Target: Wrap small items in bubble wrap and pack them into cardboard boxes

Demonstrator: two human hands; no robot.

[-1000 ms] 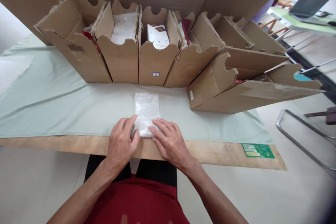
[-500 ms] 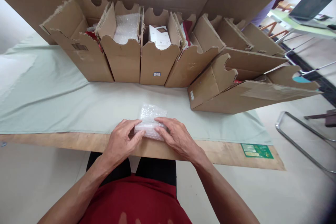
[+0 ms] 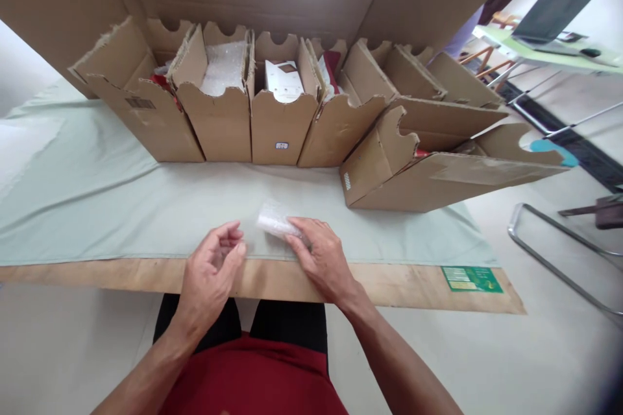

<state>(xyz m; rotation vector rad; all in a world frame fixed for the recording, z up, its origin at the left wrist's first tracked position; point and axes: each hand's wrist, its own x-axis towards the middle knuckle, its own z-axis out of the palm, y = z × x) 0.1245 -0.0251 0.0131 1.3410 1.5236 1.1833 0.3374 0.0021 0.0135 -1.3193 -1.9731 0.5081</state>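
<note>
A small roll of bubble wrap (image 3: 273, 222) lies on the pale green cloth (image 3: 97, 201) near the table's front edge. My right hand (image 3: 318, 256) rests on the roll's near right end, with its fingers pressed down on it. My left hand (image 3: 211, 266) hovers just left of the roll, apart from it, fingers loosely curled and nothing in them.
A row of open cardboard bins (image 3: 224, 110) stands behind the cloth; one holds bubble wrap (image 3: 221, 68), another a white box (image 3: 282, 81). Tilted cardboard bins (image 3: 438, 168) lie at the right. A green label (image 3: 471, 278) sits on the wooden table edge (image 3: 121, 275).
The flat bubble-wrap sheet has been rolled away from me into a small roll. My left hand has let go and pulled back to the left; my right hand stays on it.
</note>
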